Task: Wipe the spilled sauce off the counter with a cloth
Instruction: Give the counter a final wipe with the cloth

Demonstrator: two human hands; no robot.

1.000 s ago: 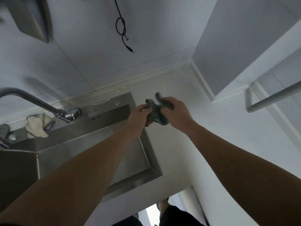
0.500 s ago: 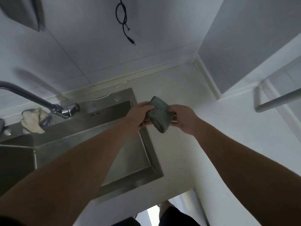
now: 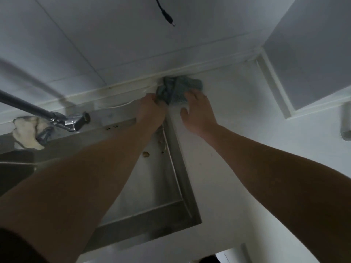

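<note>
Both arms stretched far across the white counter (image 3: pixel 247 149) toward its back edge. Grey-green cloth (image 3: pixel 177 90) bunched and crumpled on the counter at the far edge, right against the wall trim, just beyond the sink's far right corner. Left hand (image 3: pixel 152 109) at the cloth's left end, fingers curled and gripping a bunched fold; fingertips hidden in the fabric. Right hand (image 3: pixel 197 111) flat on the cloth's near right part, fingers straight and held close together on the fabric, thumb spread out to the left and resting on the bare counter. No sauce plainly visible on the counter around the cloth; any spill under it hidden.

Stainless steel sink (image 3: pixel 182 158) left of the counter, below the left forearm, with a few small brown scraps (image 3: pixel 145 154) on its basin floor near the right wall. Metal faucet (image 3: pixel 57 118) reaching in from the far left, spout end over the sink's back ledge. Pale crumpled rag (image 3: pixel 26 131) on the sink ledge behind the faucet, far left. Black cable end (image 3: pixel 168 16) hanging against the tiled wall above the cloth. Blurred pale bar (image 3: pixel 344 122) at the right edge.
</note>
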